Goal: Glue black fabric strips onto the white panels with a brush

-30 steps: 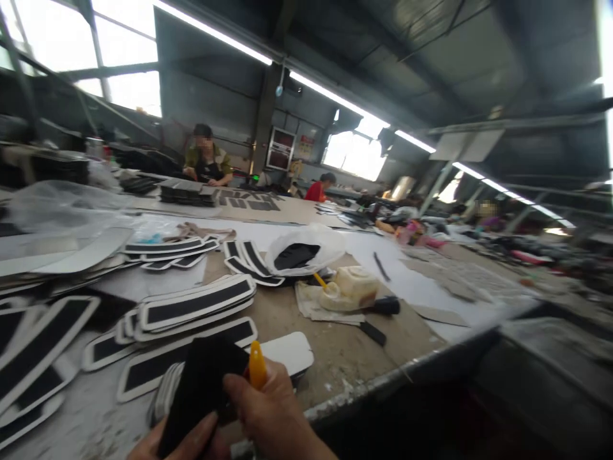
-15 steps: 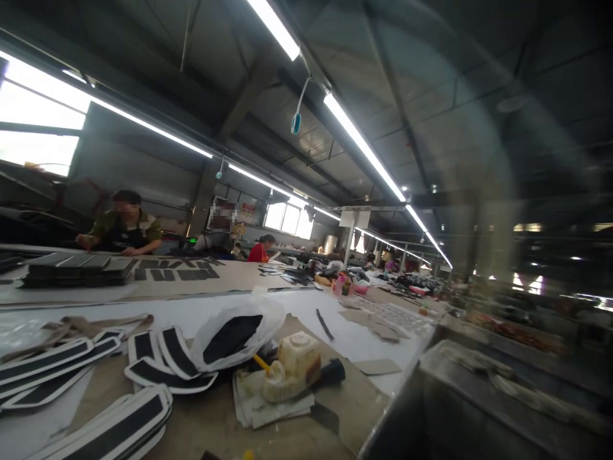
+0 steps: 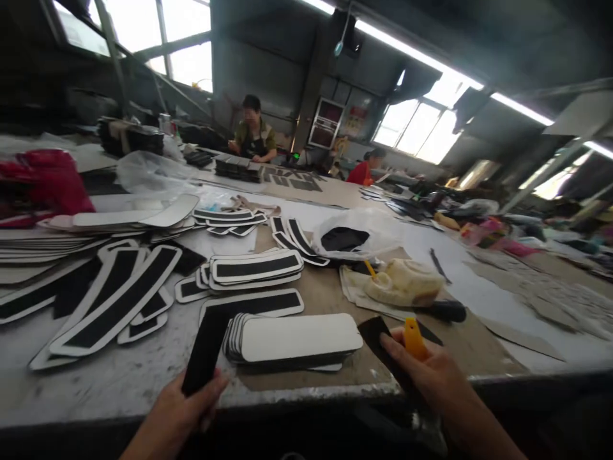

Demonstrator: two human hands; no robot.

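My left hand [image 3: 189, 406] grips a black strip [image 3: 207, 351] that stands upright at the table's front edge. My right hand [image 3: 424, 364] is closed on a second black strip [image 3: 383, 342] and on a tool with a yellow handle [image 3: 414, 337]. Between the hands lies a stack of white rounded pieces [image 3: 299, 337], its top face plain. Behind that stack are white-edged pieces with black centres [image 3: 256, 266]. More of these curved pieces [image 3: 119, 297] lie loosely heaped at the left.
A yellowish plastic bottle [image 3: 407, 281] lies on papers behind my right hand, with a plastic bag [image 3: 359, 233] holding black material behind it. Red cloth [image 3: 57, 182] is at far left. Two people [image 3: 253, 134] sit across the table.
The view has turned down and left. Both my hands, the black strips and the yellow-handled tool now show; earlier no hand of mine was in view.
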